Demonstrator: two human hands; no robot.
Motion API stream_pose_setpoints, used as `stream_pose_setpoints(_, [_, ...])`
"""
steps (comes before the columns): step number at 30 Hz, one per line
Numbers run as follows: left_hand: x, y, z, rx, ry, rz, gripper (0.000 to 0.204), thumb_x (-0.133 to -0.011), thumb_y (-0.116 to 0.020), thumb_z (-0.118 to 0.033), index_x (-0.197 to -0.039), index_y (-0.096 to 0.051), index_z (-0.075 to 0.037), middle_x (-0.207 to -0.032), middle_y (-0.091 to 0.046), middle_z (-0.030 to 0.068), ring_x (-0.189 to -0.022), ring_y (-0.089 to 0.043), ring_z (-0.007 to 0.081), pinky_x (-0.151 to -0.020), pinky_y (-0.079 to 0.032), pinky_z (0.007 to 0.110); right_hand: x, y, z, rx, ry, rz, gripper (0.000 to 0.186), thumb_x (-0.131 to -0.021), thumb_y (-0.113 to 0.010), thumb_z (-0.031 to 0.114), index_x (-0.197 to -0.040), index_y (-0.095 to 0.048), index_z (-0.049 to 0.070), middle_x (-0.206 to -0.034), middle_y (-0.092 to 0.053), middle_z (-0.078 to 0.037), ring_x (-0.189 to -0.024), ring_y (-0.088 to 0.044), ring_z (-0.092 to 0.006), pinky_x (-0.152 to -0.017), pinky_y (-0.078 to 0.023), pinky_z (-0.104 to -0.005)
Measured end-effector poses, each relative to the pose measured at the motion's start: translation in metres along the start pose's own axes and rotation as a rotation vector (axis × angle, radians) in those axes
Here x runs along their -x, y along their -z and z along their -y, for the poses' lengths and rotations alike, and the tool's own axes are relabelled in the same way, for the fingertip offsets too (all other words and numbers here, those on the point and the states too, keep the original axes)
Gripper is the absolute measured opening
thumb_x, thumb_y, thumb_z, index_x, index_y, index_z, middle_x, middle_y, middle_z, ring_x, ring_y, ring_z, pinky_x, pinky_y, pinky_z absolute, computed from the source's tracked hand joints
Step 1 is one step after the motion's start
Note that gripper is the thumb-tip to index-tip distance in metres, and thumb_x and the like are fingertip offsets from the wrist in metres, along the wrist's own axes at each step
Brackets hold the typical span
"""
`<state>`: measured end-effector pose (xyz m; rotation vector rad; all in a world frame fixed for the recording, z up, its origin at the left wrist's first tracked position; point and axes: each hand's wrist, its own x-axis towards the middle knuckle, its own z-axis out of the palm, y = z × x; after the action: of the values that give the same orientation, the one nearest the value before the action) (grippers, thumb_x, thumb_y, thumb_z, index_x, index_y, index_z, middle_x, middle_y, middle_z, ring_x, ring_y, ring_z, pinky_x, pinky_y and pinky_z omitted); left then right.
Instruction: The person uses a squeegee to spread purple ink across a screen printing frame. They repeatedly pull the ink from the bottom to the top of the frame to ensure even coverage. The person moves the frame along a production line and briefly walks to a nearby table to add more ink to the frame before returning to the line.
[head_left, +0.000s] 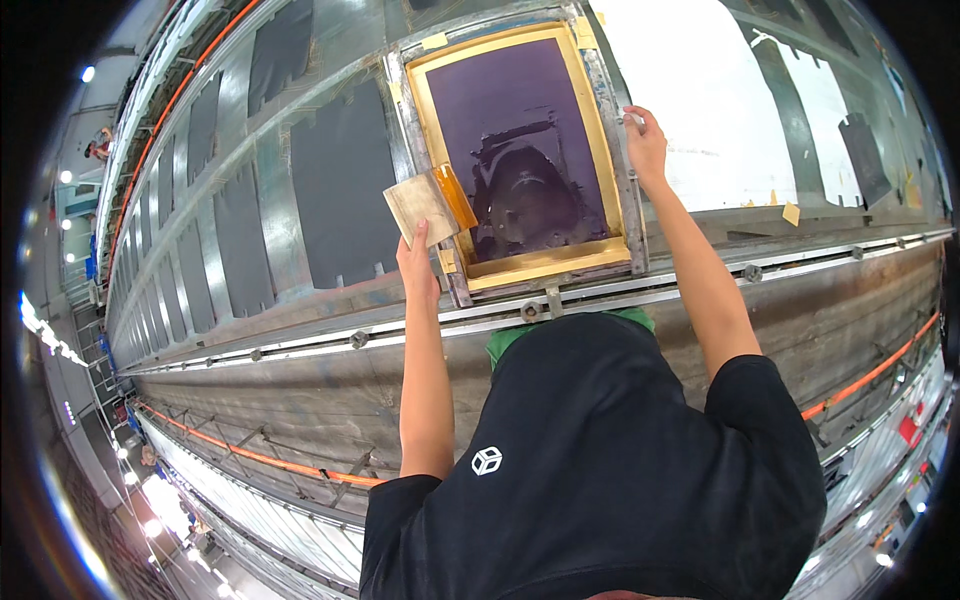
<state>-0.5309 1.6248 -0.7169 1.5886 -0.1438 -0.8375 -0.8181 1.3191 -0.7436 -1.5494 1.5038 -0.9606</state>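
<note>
In front of me a screen printing frame [630, 225] lies on the long table, its inner border yellow. Dark purple mesh [515, 90] fills it, with wet, glossy ink smears toward the near half. My left hand [418, 262] is closed on the wooden handle of a squeegee [425, 205]. The squeegee's amber blade points right, over the frame's left rail. At the frame's right side, my right hand [647, 148] has its fingers curled against the outer rail, gripping it.
Dark grey fabric pieces [345, 185] lie in a row along the table to the left. White sheets [690, 100] and a dark piece [863, 160] lie to the right. A metal rail [300, 345] with bolts runs along the near edge. Another table with an orange strip [260, 460] stands behind me.
</note>
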Motion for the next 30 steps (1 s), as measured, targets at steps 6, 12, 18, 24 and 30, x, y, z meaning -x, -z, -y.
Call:
stream_pose_setpoints(6, [0.039,-0.016,0.010,-0.854,-0.413,-0.142,0.034,-0.095,-0.070,-0.021,-0.119,-0.067,0.003,-0.111,-0.072,0.0229,-0.093,-0.071,0.0394,-0.075,-0.056,0.046,0.009,-0.016,0.007,0.027,-0.016,0.029,0.025,-0.098,-0.064,0.029,-0.120,-0.069,0.018,-0.063,-0.061,-0.006,-0.055,-0.057,-0.0189,-0.060,-0.046,-0.0382])
stream_pose_setpoints(12, [0.089,-0.041,0.057,-1.058,-0.745,-0.102,0.040,-0.083,-0.072,-0.009,-0.121,-0.069,0.000,-0.106,-0.072,0.0211,-0.096,-0.067,0.0405,-0.087,-0.052,0.048,0.004,-0.014,-0.003,0.085,0.015,0.038,0.027,-0.096,-0.063,0.031,-0.121,-0.067,0.020,-0.065,-0.064,-0.009,-0.062,-0.064,-0.0268,-0.065,-0.049,-0.0430])
stream_pose_setpoints(18, [0.092,-0.101,0.058,-1.084,-0.908,0.314,0.060,-0.073,-0.077,-0.004,-0.132,-0.066,-0.008,-0.130,-0.066,0.0135,-0.116,-0.060,0.0350,-0.103,-0.048,0.042,0.009,-0.014,0.009,0.021,-0.034,0.108,0.027,-0.097,-0.063,0.029,-0.121,-0.066,0.018,-0.065,-0.065,-0.011,-0.064,-0.066,-0.0280,-0.067,-0.050,-0.0432])
stream_pose_setpoints(24, [0.062,-0.065,0.044,-1.164,-1.015,0.680,0.067,-0.071,-0.069,0.010,-0.133,-0.067,-0.014,-0.138,-0.065,0.0094,-0.127,-0.057,0.0305,-0.110,-0.046,0.041,0.001,-0.018,0.009,0.008,0.089,0.069,0.023,-0.101,-0.059,0.028,-0.116,-0.069,0.014,-0.065,-0.064,-0.014,-0.062,-0.066,-0.0284,-0.064,-0.050,-0.0420])
stream_pose_setpoints(30, [0.063,0.005,0.007,-1.052,-0.661,0.501,0.051,-0.076,-0.057,0.014,-0.119,-0.072,-0.007,-0.119,-0.071,0.0156,-0.112,-0.066,0.0363,-0.099,-0.052,0.042,0.001,-0.012,0.004,0.011,0.116,0.076,0.025,-0.102,-0.061,0.031,-0.112,-0.071,0.011,-0.064,-0.063,-0.014,-0.057,-0.063,-0.0264,-0.061,-0.048,-0.0410])
